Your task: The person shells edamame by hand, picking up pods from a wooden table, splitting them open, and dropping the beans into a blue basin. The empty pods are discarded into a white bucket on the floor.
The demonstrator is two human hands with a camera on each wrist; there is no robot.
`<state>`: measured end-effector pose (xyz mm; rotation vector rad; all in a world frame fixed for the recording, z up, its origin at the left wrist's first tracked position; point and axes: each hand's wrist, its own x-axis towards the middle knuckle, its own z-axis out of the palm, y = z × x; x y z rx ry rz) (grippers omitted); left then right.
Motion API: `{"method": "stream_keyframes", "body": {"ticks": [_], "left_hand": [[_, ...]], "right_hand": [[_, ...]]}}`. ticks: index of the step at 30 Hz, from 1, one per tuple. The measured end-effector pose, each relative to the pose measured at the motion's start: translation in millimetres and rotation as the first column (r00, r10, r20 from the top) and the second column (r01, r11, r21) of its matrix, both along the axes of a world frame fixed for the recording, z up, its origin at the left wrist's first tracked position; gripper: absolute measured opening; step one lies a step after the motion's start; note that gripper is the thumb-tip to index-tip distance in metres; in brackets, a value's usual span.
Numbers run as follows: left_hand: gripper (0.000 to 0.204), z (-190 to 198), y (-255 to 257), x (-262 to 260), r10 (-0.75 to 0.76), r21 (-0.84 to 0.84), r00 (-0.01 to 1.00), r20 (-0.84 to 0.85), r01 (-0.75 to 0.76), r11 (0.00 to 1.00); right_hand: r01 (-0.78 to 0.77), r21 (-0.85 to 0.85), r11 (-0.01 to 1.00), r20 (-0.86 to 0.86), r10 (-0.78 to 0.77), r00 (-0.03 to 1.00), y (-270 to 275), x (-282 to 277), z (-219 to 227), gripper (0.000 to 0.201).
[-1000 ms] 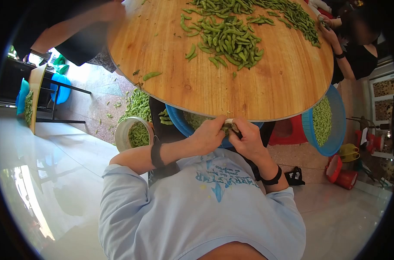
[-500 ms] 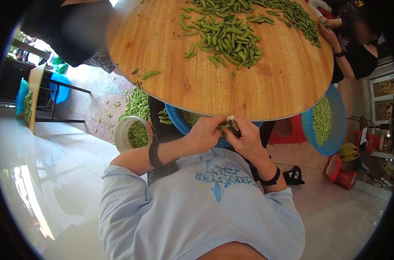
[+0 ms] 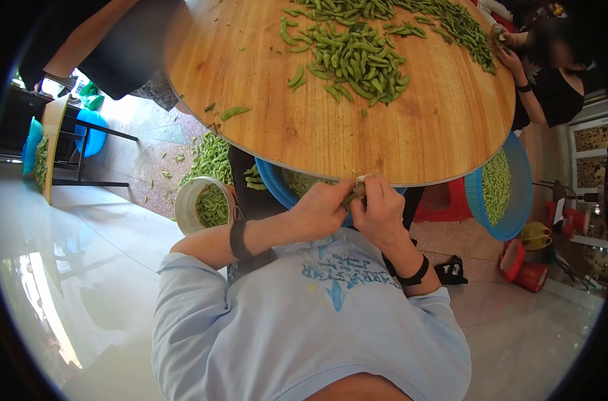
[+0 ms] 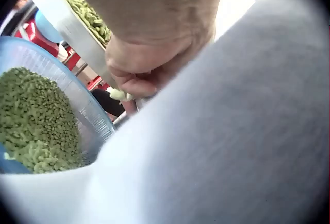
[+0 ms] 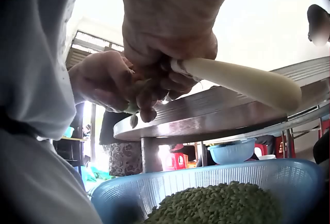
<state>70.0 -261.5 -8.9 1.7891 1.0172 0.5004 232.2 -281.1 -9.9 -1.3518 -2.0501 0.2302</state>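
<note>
My two hands meet just below the near edge of the round wooden table (image 3: 424,144). With thumb and fingers my left hand (image 3: 319,212) pinches a green soybean pod (image 5: 138,103), mostly covered by the fingers. A single bean (image 5: 134,120) shows beneath the fingertips in the right wrist view. My right hand (image 3: 384,217) grips a tool with a smooth cream handle (image 5: 247,82); its working end is hidden in the fist. Below both hands stands a blue basket (image 5: 170,177) of shelled green beans (image 5: 216,203).
Piles of soybean pods (image 3: 361,63) lie on the table. Left of me, a white bucket (image 3: 183,207) of pods stands beside pods on the floor (image 3: 210,160). A second blue basin (image 3: 518,194) of beans is at right. Another person's hands (image 3: 511,57) work across the table.
Both hands stay at the table edge, with small shifts of the fingers. The right hand has turned slightly, and the pod is now more covered. An arm at upper left left view, then reappeared.
</note>
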Motion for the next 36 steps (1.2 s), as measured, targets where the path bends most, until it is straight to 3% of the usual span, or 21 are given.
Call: {"method": "stream_keyframes", "body": {"ticks": [2,4,5,6,7,10,16,18,23,24,25,26,30,31,33,35,36], "left_hand": [[0.022,-2.8,0.9,-0.3,-0.003,0.023,1.0,0.012,0.002,1.0],[0.029,-8.5,3.6,-2.7,-0.018,0.06,0.975,0.221,0.005,0.998],[0.029,-9.7,5.8,-6.7,-0.016,0.06,0.975,0.221,0.003,0.998],[0.032,-4.7,10.5,-11.5,0.037,-0.279,0.955,0.294,0.049,0.959],[0.034,-2.2,12.7,-14.2,0.111,-0.58,0.933,0.343,0.117,0.806],[0.034,-8.1,9.9,-15.9,0.118,-0.508,0.949,0.294,0.05,0.86],[0.032,-0.8,7.0,-18.8,0.155,-0.522,0.939,0.307,0.03,0.852],[0.028,0.9,8.0,-23.8,0.156,-0.53,0.944,0.291,0.024,0.847],[0.027,13.9,12.3,-37.5,0.213,-0.503,0.92,0.328,-0.021,0.864],[0.029,8.4,17.8,-41.7,0.156,-0.039,0.94,0.305,-0.151,0.988],[0.031,6.1,24.6,-46.5,0.116,0.439,0.961,0.252,-0.22,0.871],[0.031,6.4,33.1,-53.7,0.121,0.446,0.961,0.248,-0.225,0.866],[0.028,-0.2,83.4,-93.4,0.441,0.779,0.891,0.103,-0.348,0.521],[0.028,-5.5,93.1,-107.1,0.445,0.781,0.889,0.106,-0.351,0.516],[0.024,-13.1,105.9,-139.0,0.535,0.872,0.842,-0.072,-0.208,0.444],[0.022,-14.2,94.3,-172.8,0.586,0.758,0.727,-0.357,-0.141,0.637],[0.022,-2.4,82.2,-177.7,0.61,0.721,0.577,-0.542,-0.054,0.691]], "right_hand": [[-0.025,-0.036,0.999,-0.063,0.022,0.998,3.0,3.2,-3.7,0.027],[-0.051,-0.067,0.996,-0.126,0.042,0.991,4.3,8.3,-3.6,0.027],[-0.063,-0.108,0.992,-0.191,0.042,0.981,2.9,10.5,-2.1,0.026],[-0.079,-0.15,0.986,-0.255,0.038,0.966,1.2,11.4,-0.8,0.026],[-0.08,-0.152,0.985,-0.256,0.039,0.966,-0.3,11.2,0.4,0.026],[-0.105,-0.157,0.982,-0.327,0.048,0.944,-1.1,10.5,2.2,0.026],[-0.09,-0.149,0.985,-0.32,0.038,0.947,-2.8,12.8,3.5,0.022],[-0.08,-0.296,0.952,-0.433,-0.06,0.899,-6.7,12.7,6.0,0.019],[-0.14,-0.414,0.899,-0.515,-0.105,0.851,-13.8,13.7,2.5,0.02],[-0.184,-0.458,0.87,-0.543,-0.11,0.832,-13.4,11.4,4.2,0.02],[-0.194,-0.452,0.871,-0.549,-0.1,0.83,-11.3,10.3,2.3,0.02],[-0.198,-0.398,0.896,-0.504,-0.034,0.863,-9.0,10.4,-0.8,0.02],[-0.244,-0.338,0.909,-0.442,0.076,0.894,-2.7,6.1,2.8,0.017],[-0.248,-0.334,0.909,-0.441,0.082,0.894,-1.3,5.4,3.4,0.017],[-0.279,-0.28,0.918,-0.435,0.138,0.89,0.7,6.1,4.7,0.018],[-0.238,-0.28,0.93,-0.449,0.092,0.889,0.3,14.0,-1.6,0.018],[-0.202,-0.288,0.936,-0.467,0.047,0.883,0.4,18.4,-3.9,0.018]]}}
